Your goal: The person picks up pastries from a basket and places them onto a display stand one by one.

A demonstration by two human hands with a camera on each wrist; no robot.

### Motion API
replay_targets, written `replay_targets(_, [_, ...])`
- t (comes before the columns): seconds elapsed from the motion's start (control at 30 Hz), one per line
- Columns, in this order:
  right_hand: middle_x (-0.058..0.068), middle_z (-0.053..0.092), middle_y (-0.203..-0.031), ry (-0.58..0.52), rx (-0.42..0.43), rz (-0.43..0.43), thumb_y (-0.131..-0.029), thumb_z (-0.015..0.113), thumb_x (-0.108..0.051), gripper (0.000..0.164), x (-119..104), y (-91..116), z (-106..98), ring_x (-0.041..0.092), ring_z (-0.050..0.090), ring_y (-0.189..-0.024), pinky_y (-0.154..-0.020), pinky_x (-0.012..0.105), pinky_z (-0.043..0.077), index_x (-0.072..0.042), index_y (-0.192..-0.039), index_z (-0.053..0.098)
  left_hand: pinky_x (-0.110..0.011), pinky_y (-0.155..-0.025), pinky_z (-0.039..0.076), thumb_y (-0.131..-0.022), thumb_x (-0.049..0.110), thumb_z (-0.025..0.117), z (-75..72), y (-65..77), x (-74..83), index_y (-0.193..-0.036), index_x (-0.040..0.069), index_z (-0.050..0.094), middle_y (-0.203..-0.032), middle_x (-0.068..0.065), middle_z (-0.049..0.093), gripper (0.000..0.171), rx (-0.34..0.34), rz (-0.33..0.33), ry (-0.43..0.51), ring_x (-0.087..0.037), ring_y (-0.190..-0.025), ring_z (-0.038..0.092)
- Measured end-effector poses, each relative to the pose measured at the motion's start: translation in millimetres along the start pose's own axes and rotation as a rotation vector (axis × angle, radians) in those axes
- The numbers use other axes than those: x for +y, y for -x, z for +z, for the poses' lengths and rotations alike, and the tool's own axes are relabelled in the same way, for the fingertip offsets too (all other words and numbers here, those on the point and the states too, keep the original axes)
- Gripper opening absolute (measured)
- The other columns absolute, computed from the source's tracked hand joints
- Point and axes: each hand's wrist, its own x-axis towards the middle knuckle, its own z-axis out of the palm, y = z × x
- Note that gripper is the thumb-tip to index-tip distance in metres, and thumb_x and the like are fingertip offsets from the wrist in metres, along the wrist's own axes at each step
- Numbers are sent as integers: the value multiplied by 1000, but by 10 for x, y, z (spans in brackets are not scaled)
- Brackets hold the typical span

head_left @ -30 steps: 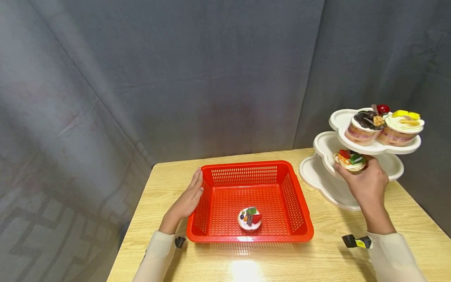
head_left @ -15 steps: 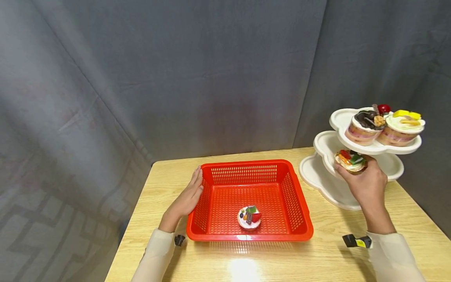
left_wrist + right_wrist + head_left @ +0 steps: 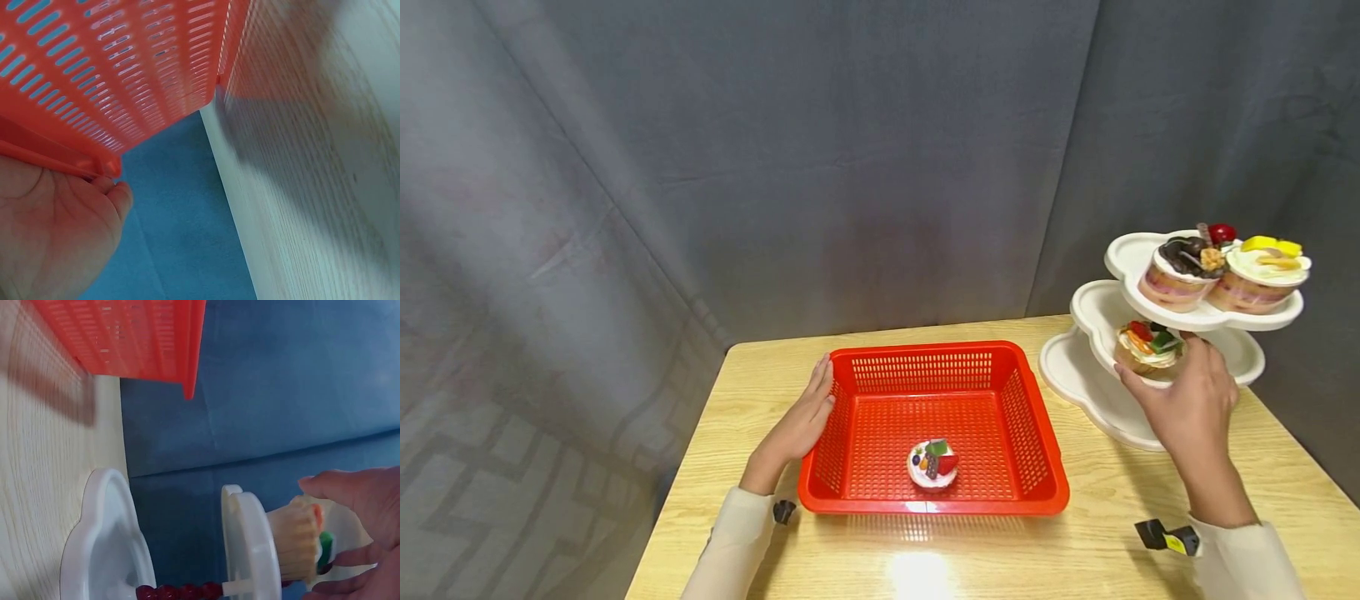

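A fruit-topped cupcake (image 3: 1150, 348) sits upright on the middle tier of a white three-tier stand (image 3: 1093, 321). My right hand (image 3: 1197, 398) is around it, thumb and fingers spread; in the right wrist view the thumb (image 3: 325, 485) stands apart from the cupcake (image 3: 294, 540). The left hand (image 3: 797, 423) lies along the left rim of a red plastic basket (image 3: 932, 507), fingers straight. Seen from the left wrist, its fingertips (image 3: 119, 194) touch the underside of the rim. Inside the basket, near the front, is another fruit-topped cupcake (image 3: 932, 465).
On the stand's top tier are a chocolate-topped cake cup (image 3: 1180, 275) and a yellow-topped one (image 3: 1262, 275). The wooden table (image 3: 760, 375) ends at a grey curtain (image 3: 880, 183) behind it. A column of dark red beads (image 3: 181, 592) joins the stand's tiers.
My right thumb and fingers have come away from the cupcake's sides, and the hand has shifted slightly right and down. The cupcake stays on the middle tier. The left hand keeps its place.
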Motion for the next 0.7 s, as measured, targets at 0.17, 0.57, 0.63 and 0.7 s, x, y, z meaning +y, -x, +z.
replay_targets(0.17, [36,49,-133,-42,56,-93,-73,84,-6,77,-104,134,-60,54,41,-128,-108,68,22,14,-138,47,-47,-123,15,-111,22,29,0,-1,-12,-163,6,3,-170,3,-10,60,-4,7,-2,-26,-156,-3])
replay_targets(0.57, [31,59,-128,-141,79,-282,-61,92,-4,81,-403,380,-68,54,52,-117,-97,66,37,4,-134,58,-48,-123,15,-111,22,30,-2,11,-7,-163,5,3,-170,2,-9,60,5,19,6,-24,-156,-3])
replay_targets(0.63, [28,60,-130,-150,54,-298,-61,93,-5,81,-455,426,-35,52,55,-116,-94,62,39,1,-135,59,-48,-123,16,-111,21,30,-4,9,4,-163,4,4,-170,1,-8,60,9,24,11,-24,-156,-3])
replay_targets(0.7, [25,61,-132,-154,25,-315,-62,93,-6,81,-508,481,-4,49,57,-114,-90,60,41,-1,-136,59,-49,-123,16,-111,21,31,-2,2,13,-162,4,4,-170,0,-7,61,12,30,15,-25,-156,-3])
